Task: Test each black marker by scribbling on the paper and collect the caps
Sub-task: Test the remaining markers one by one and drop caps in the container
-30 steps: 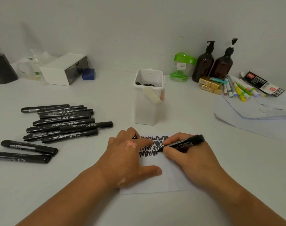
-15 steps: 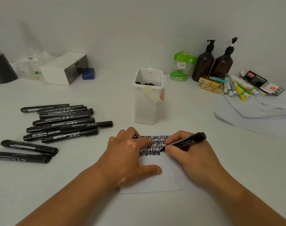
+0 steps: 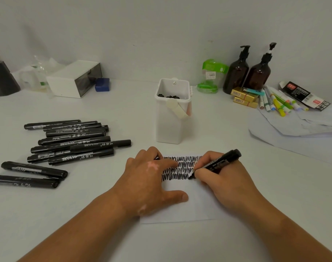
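Fingers point(image 3: 208, 156) of my right hand point(image 3: 225, 180) clamp the black marker point(image 3: 220, 162), its tip on the paper point(image 3: 199, 207).
My left hand point(image 3: 148, 176) lies flat, fingers spread, pinning the sheet at the left end of the scribbles point(image 3: 182, 167). Behind stands the white tub point(image 3: 170, 127) with caps point(image 3: 168, 96); more markers point(image 3: 72, 142) lie left on the desk point(image 3: 104, 186).

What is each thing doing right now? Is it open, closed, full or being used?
Marker: cap off, held by right hand, tip on paper.
Paper: four scribble rows, pressed by left hand.
White tub: open, black caps inside.
Marker pile: lying loose, untouched.
Pump bottles: upright, pumps on.
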The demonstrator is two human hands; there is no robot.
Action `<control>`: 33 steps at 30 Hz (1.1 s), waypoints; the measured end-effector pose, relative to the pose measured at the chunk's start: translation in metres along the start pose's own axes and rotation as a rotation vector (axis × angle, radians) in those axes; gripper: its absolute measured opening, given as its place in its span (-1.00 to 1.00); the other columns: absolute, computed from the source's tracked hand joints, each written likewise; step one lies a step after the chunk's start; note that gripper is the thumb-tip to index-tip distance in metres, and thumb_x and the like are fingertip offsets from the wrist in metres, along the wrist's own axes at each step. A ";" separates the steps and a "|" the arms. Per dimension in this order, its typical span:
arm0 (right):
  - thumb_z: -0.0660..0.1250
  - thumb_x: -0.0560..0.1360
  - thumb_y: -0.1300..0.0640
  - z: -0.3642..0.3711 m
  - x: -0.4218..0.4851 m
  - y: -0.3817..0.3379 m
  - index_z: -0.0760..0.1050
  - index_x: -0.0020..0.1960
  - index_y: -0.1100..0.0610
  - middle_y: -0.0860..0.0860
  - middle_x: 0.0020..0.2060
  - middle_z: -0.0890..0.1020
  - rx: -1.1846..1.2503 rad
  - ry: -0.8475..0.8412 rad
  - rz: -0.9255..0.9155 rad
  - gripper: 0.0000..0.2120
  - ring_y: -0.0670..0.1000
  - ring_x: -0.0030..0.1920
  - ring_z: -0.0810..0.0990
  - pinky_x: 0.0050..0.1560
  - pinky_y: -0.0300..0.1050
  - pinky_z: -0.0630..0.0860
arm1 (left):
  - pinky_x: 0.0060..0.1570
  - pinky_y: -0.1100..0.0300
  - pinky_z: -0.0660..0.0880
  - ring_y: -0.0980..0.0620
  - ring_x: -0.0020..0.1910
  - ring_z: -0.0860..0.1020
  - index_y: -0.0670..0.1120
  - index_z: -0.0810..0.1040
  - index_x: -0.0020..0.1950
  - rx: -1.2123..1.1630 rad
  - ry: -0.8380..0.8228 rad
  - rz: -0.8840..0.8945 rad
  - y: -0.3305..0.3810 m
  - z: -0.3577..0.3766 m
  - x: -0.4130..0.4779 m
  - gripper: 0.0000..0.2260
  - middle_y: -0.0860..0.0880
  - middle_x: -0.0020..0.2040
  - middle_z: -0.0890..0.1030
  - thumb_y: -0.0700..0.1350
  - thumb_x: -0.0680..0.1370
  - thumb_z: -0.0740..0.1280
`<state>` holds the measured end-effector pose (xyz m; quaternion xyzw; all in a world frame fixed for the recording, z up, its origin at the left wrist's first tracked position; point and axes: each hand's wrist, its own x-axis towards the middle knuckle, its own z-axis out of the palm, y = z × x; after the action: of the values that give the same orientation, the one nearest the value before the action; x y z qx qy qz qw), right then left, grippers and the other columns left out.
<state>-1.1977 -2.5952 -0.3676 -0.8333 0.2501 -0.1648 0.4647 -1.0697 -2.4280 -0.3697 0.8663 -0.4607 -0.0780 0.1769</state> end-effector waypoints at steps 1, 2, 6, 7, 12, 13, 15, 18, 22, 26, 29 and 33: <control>0.44 0.33 0.03 0.000 0.001 0.001 0.63 -0.22 -0.07 -0.11 -0.45 0.62 0.008 0.011 -0.004 -0.97 -0.18 -0.47 0.49 -0.48 -0.38 0.37 | 0.31 0.06 0.31 0.13 0.16 0.32 0.31 0.35 0.43 -0.001 0.000 0.002 0.000 0.000 0.000 -0.25 0.18 0.13 0.34 0.52 0.28 0.33; 0.45 0.36 0.06 -0.001 0.001 0.001 0.62 -0.22 -0.05 -0.10 -0.47 0.61 0.046 0.023 -0.003 -0.98 -0.16 -0.48 0.48 -0.49 -0.38 0.35 | 0.30 0.06 0.32 0.13 0.16 0.33 0.31 0.34 0.43 -0.005 0.001 0.006 -0.001 0.000 0.000 -0.24 0.19 0.13 0.34 0.52 0.28 0.33; 0.43 0.33 0.12 -0.007 0.004 0.000 0.54 -0.25 0.06 0.02 -0.49 0.55 0.435 0.087 0.027 -0.93 -0.04 -0.53 0.39 -0.56 -0.24 0.29 | 0.27 0.15 0.36 0.20 0.17 0.38 0.32 0.23 0.47 -0.152 0.055 0.020 -0.002 -0.005 0.001 -0.26 0.23 0.13 0.38 0.48 0.34 0.31; 0.45 0.34 0.10 -0.010 0.004 0.000 0.53 -0.26 0.06 0.04 -0.48 0.56 0.489 0.104 0.005 -0.91 -0.04 -0.53 0.39 -0.57 -0.23 0.29 | 0.20 0.23 0.39 0.26 0.12 0.39 0.33 0.20 0.47 -0.236 0.083 0.019 -0.003 -0.006 0.001 -0.31 0.25 0.13 0.40 0.42 0.38 0.31; 0.52 0.30 -0.09 -0.020 0.004 0.002 0.64 -0.11 0.04 0.06 -0.48 0.50 0.474 0.162 -0.097 -0.74 0.02 -0.48 0.40 -0.51 -0.16 0.35 | -0.19 0.36 0.48 0.10 -0.11 0.52 0.22 0.32 0.40 -0.664 0.243 -0.023 -0.001 -0.010 0.003 -0.51 0.23 0.15 0.54 -0.27 0.60 0.21; 0.52 0.29 -0.08 -0.021 0.004 0.002 0.65 -0.07 0.05 0.08 -0.47 0.50 0.473 0.155 -0.097 -0.71 0.03 -0.47 0.41 -0.49 -0.14 0.37 | -0.21 0.32 0.50 0.04 -0.14 0.54 0.20 0.34 0.38 -0.701 0.267 -0.026 -0.002 -0.011 0.003 -0.49 0.22 0.15 0.57 -0.34 0.58 0.18; 0.49 0.31 -0.05 -0.020 0.004 0.001 0.68 -0.03 0.10 0.13 -0.41 0.58 0.546 0.094 -0.104 -0.69 0.05 -0.44 0.46 -0.47 -0.13 0.41 | -0.19 0.27 0.55 0.05 -0.15 0.59 0.20 0.35 0.35 -0.760 0.303 -0.036 -0.003 -0.012 0.004 -0.48 0.22 0.14 0.60 -0.36 0.57 0.20; 0.37 0.40 0.07 -0.020 0.004 -0.004 0.70 -0.10 0.15 0.22 -0.35 0.64 0.769 0.014 -0.065 -0.80 0.05 -0.44 0.51 -0.50 -0.14 0.44 | 0.02 0.17 0.60 0.04 -0.02 0.68 0.17 0.40 0.27 -0.922 0.319 -0.082 -0.003 -0.012 0.005 -0.53 0.19 0.18 0.61 -0.31 0.54 0.38; 0.35 0.42 0.13 -0.023 0.003 -0.008 0.60 -0.27 0.09 0.19 -0.43 0.59 0.808 0.065 -0.034 -0.88 0.04 -0.50 0.46 -0.52 -0.14 0.41 | -0.05 0.35 0.58 0.03 -0.09 0.72 0.13 0.61 0.01 -1.053 0.281 -0.114 -0.004 -0.015 0.007 -0.72 0.07 0.02 0.73 -0.20 0.44 0.55; 0.41 0.40 0.14 -0.027 0.002 -0.010 0.65 -0.23 0.12 0.14 -0.44 0.57 0.807 0.102 -0.043 -0.92 0.01 -0.49 0.46 -0.52 -0.18 0.40 | -0.03 0.26 0.56 0.09 -0.08 0.68 0.13 0.68 0.05 -1.013 0.235 -0.042 -0.004 -0.015 0.007 -0.78 0.05 -0.04 0.74 -0.18 0.51 0.48; 0.40 0.40 0.16 -0.027 0.002 -0.011 0.66 -0.23 0.09 0.14 -0.43 0.60 0.820 0.094 -0.052 -0.93 0.00 -0.49 0.48 -0.52 -0.19 0.41 | -0.05 0.27 0.53 0.13 -0.14 0.65 0.11 0.70 0.06 -1.036 0.205 -0.010 -0.002 -0.016 0.005 -0.82 0.05 -0.07 0.73 -0.07 0.48 0.44; 0.44 0.38 0.16 -0.025 0.000 -0.011 0.67 -0.23 0.06 0.16 -0.41 0.63 0.788 0.057 -0.080 -0.96 0.00 -0.50 0.50 -0.52 -0.20 0.42 | -0.11 0.35 0.52 0.17 -0.20 0.62 0.10 0.70 0.04 -1.051 0.150 0.038 0.001 -0.016 0.004 -0.81 0.07 -0.12 0.72 -0.05 0.45 0.41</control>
<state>-1.2073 -2.6079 -0.3449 -0.5954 0.1479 -0.2889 0.7349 -1.0634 -2.4281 -0.3546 0.6556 -0.3611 -0.2330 0.6209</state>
